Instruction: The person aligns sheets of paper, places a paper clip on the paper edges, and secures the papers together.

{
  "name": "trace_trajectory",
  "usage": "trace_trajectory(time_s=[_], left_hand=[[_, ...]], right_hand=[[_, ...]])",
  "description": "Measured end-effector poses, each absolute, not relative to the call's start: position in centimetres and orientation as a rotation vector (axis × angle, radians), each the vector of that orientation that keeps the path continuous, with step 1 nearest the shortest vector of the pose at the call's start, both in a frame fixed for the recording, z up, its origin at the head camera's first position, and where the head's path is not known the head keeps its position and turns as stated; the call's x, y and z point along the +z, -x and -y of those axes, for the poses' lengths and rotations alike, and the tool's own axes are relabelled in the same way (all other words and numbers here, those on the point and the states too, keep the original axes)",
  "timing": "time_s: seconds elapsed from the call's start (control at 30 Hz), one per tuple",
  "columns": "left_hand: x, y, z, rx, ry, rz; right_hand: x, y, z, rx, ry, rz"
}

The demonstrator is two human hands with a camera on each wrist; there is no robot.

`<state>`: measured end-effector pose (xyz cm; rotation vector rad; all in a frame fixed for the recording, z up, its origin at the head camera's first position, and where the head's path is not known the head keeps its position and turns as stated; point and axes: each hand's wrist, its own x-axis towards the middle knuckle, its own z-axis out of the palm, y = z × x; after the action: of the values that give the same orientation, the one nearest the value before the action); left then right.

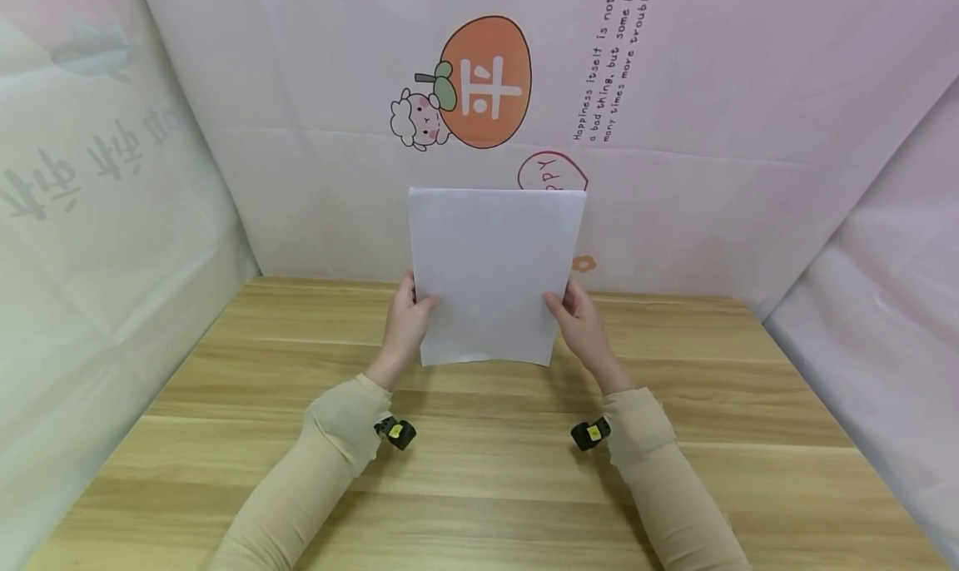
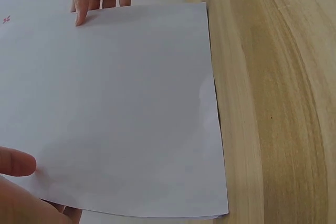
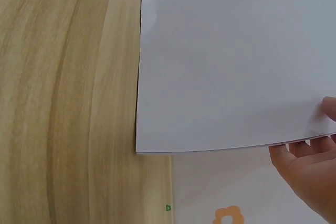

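Note:
White paper (image 1: 494, 271) is held up, its blank face toward the head camera and its lower edge near the wooden table. My left hand (image 1: 407, 317) grips the left edge, thumb on the front and fingers behind. On the opposite edge my right hand (image 1: 580, 321) pinches it the same way. In the right wrist view, fingers (image 3: 294, 150) show beneath the paper (image 3: 231, 66). The paper's edge looks slightly thick at a corner in the left wrist view; whether it is one sheet or several I cannot tell. Its back is hidden.
A wooden table (image 1: 479, 488) lies under both forearms. Behind it hangs a pale printed cloth (image 1: 322, 196) with an orange fruit drawing and lettering. More pale cloth walls off the left side (image 1: 112, 246) and the right side (image 1: 884, 288). Each wrist carries a small black camera (image 1: 397, 432).

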<state>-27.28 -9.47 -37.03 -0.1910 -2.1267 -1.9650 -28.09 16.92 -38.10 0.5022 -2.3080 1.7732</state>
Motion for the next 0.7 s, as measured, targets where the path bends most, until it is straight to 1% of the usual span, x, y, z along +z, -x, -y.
trace_trajectory(time_s=[0.23,0.6,0.7], left_hand=[[-37.28,27.31,9.44,-1.941,0.168,2.177],[-37.49,27.08,9.23,-1.921,0.187,2.208],[-37.61,27.02,9.13,-1.906,0.178,2.206]], right_hand=[[-38.16,28.04,-16.94,1.777,-0.484,2.344],[-38.40,27.45,-16.91,1.664,-0.555,2.360],[-38.36,27.30,-16.76,1.665,-0.538,2.359]])
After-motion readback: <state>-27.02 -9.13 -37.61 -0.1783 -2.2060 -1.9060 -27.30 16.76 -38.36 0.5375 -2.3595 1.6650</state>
